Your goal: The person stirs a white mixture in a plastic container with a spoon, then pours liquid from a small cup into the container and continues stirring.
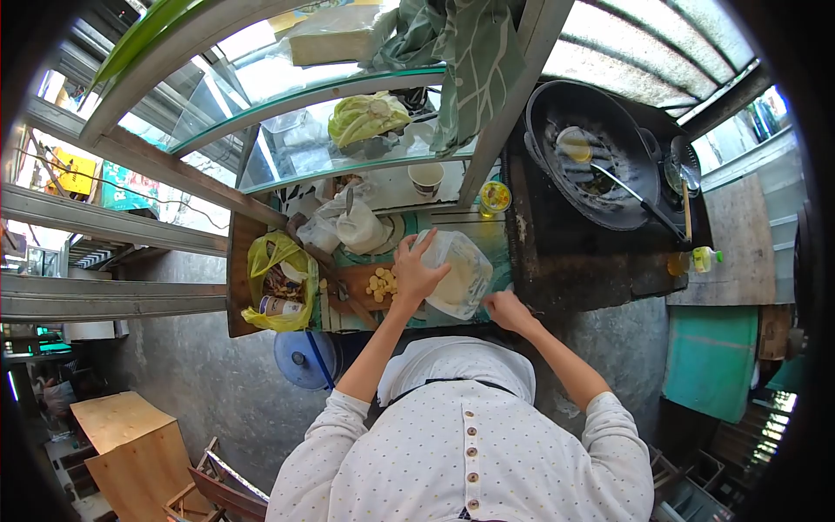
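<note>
My left hand (417, 268) has its fingers spread and rests against the left side of a translucent plastic bag (458, 274) with pale contents. At the bag's lower right corner, my right hand (509, 310) is closed; whatever its fingers hold is hidden. Left of my left hand, pale cut pieces (381, 284) lie on a wooden cutting board (350, 280). Behind the board stands another white plastic bag (361, 230) with a utensil handle sticking out. A small jar of yellow contents (495, 198) is just beyond the translucent bag.
To the right, a large black wok (591, 157) holds a ladle (628, 189). A yellow bag (283, 283) of scraps stands at the table's left end. A paper cup (426, 178) and a cabbage (368, 118) are in the glass cabinet. Below sits a blue lid (304, 358).
</note>
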A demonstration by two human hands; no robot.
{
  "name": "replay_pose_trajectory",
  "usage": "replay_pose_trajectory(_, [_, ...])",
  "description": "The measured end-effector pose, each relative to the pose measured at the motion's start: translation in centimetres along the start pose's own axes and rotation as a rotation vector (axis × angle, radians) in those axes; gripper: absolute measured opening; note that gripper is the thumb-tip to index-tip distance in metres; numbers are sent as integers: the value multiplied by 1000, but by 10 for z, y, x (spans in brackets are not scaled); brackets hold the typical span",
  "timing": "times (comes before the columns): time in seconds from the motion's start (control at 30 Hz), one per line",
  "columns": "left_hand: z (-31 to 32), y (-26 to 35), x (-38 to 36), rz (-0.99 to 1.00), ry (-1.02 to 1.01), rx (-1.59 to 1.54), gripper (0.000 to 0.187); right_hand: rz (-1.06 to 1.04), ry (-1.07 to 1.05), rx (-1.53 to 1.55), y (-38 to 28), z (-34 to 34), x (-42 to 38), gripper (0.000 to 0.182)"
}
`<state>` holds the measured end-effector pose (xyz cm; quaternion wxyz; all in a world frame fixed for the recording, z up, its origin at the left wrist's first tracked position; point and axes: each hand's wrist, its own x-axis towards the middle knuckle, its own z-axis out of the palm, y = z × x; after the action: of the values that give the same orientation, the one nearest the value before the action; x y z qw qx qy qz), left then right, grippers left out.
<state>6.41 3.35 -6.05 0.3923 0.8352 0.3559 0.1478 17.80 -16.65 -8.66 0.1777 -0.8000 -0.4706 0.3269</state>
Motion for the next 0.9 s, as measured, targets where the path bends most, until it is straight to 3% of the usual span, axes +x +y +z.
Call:
replay_pose_trajectory(0.13, [0, -1, -2, 34, -2, -18, 65, 80, 42, 197, -9, -18, -5, 18])
replay_pose_trajectory(0.2, [0, 0, -4, 17, 7, -6, 65, 294, 223, -95, -18, -5, -7, 18])
replay_pose_trajectory(0.23, [1, 1, -3, 11, 11, 1, 65, 296, 228, -93, -14, 0, -6, 18])
replay_pose_trajectory(0.3, [1, 3, -3, 28, -5, 3, 65, -50, -5, 123, -5, 4, -6, 18])
replay_pose_trajectory(0.33, [1, 3, -3, 39, -17, 4, 65, -46, -1, 122, -4, 2, -6, 18])
replay_pose_trajectory(0.4, [3, 5, -2, 33, -1, -5, 65, 85, 323, 243, -7, -5, -2, 18])
replay_pose_trajectory(0.43, [2, 4, -4, 27, 12, -7, 65, 242, 329, 13, -19, -5, -3, 18])
replay_pose_trajectory(0.47, [2, 4, -4, 29, 11, -5, 65, 242, 330, 15, -17, -1, -5, 18])
replay_pose_trajectory(0.53, [2, 6, -4, 37, 15, 7, 64, 50, -58, 13, -8, -1, -6, 18])
replay_pose_trajectory(0.6, [2, 7, -5, 40, 10, 10, 64, -66, -10, 137, 0, -5, -8, 18])
replay_pose_trajectory(0.67, [1, 9, -5, 35, 14, 15, 64, 103, 327, 231, 1, -6, -3, 18])
replay_pose_trajectory(0.7, [1, 9, -6, 18, 11, 9, 64, 238, 250, -63, -8, -4, -5, 20])
replay_pose_trajectory(0.73, [1, 10, -6, 7, 4, 5, 64, 238, 251, -60, -5, 1, -7, 20])
replay_pose_trajectory(0.8, [0, 10, -5, 17, -2, 3, 64, -27, -22, 106, -3, 2, -9, 20])
replay_pose_trajectory(0.87, [1, 10, -5, 17, -8, -5, 63, 31, -11, 227, -9, -12, -13, 20])
replay_pose_trajectory(0.9, [0, 9, -5, 10, 3, -10, 63, 91, 159, 169, -5, -6, -10, 20])
